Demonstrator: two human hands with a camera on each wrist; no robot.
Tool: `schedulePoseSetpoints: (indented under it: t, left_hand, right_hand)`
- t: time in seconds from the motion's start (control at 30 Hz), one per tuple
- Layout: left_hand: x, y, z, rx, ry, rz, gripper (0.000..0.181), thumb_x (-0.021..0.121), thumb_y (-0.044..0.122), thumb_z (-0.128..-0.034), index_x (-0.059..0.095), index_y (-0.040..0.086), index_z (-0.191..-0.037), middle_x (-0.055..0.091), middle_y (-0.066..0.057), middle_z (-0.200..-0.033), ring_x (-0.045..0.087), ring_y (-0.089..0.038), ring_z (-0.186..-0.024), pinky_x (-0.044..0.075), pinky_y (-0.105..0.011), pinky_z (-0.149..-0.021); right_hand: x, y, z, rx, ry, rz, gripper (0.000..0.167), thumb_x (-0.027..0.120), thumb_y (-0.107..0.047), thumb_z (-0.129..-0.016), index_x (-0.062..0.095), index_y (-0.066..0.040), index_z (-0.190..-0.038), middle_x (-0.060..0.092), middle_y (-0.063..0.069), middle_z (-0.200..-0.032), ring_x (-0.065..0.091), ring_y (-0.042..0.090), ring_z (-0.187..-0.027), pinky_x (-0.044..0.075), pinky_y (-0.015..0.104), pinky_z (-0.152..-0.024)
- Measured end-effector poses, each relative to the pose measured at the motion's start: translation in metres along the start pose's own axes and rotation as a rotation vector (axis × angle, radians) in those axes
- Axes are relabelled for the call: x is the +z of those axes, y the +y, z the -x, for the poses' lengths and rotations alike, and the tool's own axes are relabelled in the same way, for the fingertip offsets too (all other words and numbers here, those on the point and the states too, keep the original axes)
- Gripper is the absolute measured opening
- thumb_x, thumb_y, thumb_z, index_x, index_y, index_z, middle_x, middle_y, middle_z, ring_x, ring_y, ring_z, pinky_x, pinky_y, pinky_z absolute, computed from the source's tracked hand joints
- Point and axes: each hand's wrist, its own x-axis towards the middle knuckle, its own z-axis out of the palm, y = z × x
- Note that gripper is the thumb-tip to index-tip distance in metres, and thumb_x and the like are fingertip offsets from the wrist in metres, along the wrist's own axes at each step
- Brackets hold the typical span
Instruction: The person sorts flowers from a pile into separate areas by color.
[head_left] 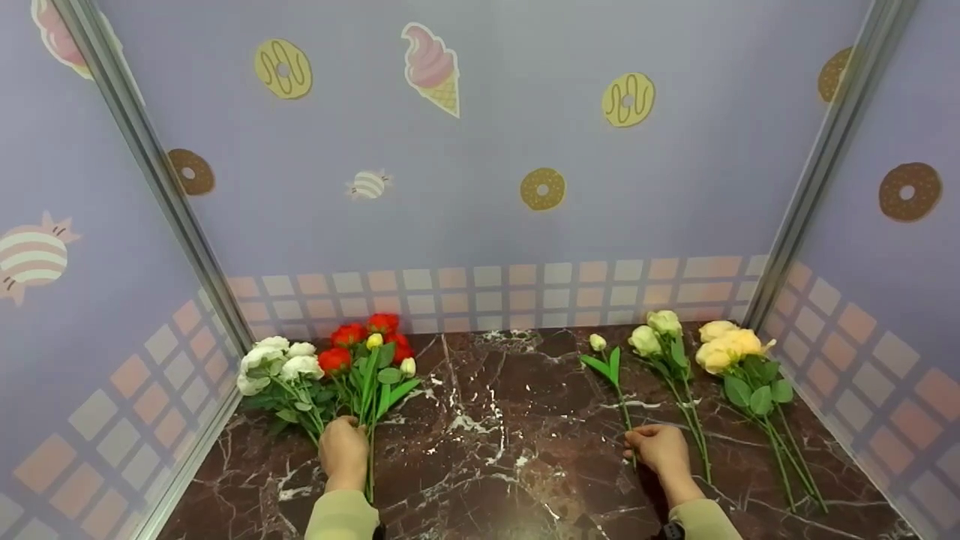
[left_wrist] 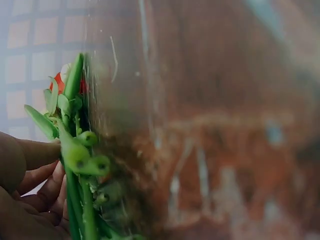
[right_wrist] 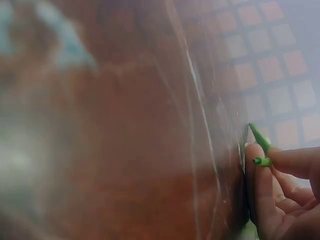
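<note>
Single pale tulip: a closed bud with 2 green leaves (head_left: 615,367); it lies on the dark marbled table to your right, bud toward the back wall, lower stem in your fingers.
Your right hand (head_left: 660,450): it pinches that stem between thumb and fingers; the right wrist view shows the cut end poking out.
Your left hand (head_left: 345,450): its fingers are curled at green stems (left_wrist: 89,207), gripping there; which stems exactly, you cannot tell.
Mixed bunch: red flowers (head_left: 349,334), a yellow bud (head_left: 374,342) and a whitish bud (head_left: 408,367) lie just beyond your left hand.
White flowers (head_left: 302,367): they lie left of the red ones, near the corner, stems slanting toward your left hand.
Pale green blooms (head_left: 646,341): 2 heads on long stems, just right of the single tulip.
Yellow flowers (head_left: 720,352): farthest right, their stems angled back toward you.
Table (head_left: 480,420): dark red-brown with white veins, bare between your 2 hands.
Back wall (head_left: 480,217): lilac, with doughnuts, an ice-cream cone and a sweet above 2 rows of pink and white squares.
</note>
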Motion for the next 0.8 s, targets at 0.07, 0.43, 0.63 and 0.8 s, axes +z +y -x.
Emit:
schedulePoseSetpoints:
  t: [0.07, 0.43, 0.63, 0.8]
  left_hand:
    - [-0.001, -0.001, -0.002, -0.006, -0.008, 0.003, 0.030, 0.062, 0.007, -0.1012, 0.066, -0.012, -0.125, 0.067, -0.034, -0.120, 0.065, -0.050, -0.105, 0.056, -0.060, -0.087]
    - [-0.014, 0.006, -0.010, -0.104, -0.101, 0.041, 0.035, 0.051, 0.007, -0.1037, 0.063, -0.008, -0.133, 0.064, -0.032, -0.131, 0.065, -0.048, -0.111, 0.057, -0.058, -0.087]
    - [-0.021, 0.016, -0.013, -0.150, -0.097, 0.091, 0.035, 0.052, 0.010, -0.1041, 0.064, -0.003, -0.134, 0.064, -0.029, -0.133, 0.065, -0.047, -0.113, 0.056, -0.056, -0.089]
    - [-0.027, 0.026, -0.014, -0.150, -0.075, 0.177, 0.035, 0.054, 0.013, -0.1053, 0.063, -0.001, -0.136, 0.070, -0.024, -0.127, 0.070, -0.040, -0.108, 0.056, -0.049, -0.082]
  right_hand:
    - [-0.002, -0.002, -0.001, -0.009, 0.000, 0.097, 0.027, 0.068, -0.011, -0.097, 0.073, 0.012, -0.111, 0.078, 0.017, -0.088, 0.074, 0.016, -0.066, 0.061, 0.029, -0.064]
    - [-0.003, -0.008, -0.005, -0.121, 0.039, 0.390, 0.020, 0.075, -0.014, -0.091, 0.078, 0.004, -0.098, 0.077, 0.022, -0.097, 0.072, 0.034, -0.083, 0.061, 0.049, -0.075]
    - [-0.007, -0.006, -0.006, -0.171, 0.063, 0.424, 0.017, 0.076, -0.009, -0.089, 0.078, 0.007, -0.096, 0.076, 0.025, -0.094, 0.073, 0.035, -0.080, 0.061, 0.051, -0.075]
    - [-0.010, -0.006, -0.007, -0.155, 0.056, 0.442, 0.019, 0.077, -0.009, -0.089, 0.077, 0.007, -0.099, 0.076, 0.026, -0.097, 0.072, 0.037, -0.083, 0.061, 0.053, -0.077]
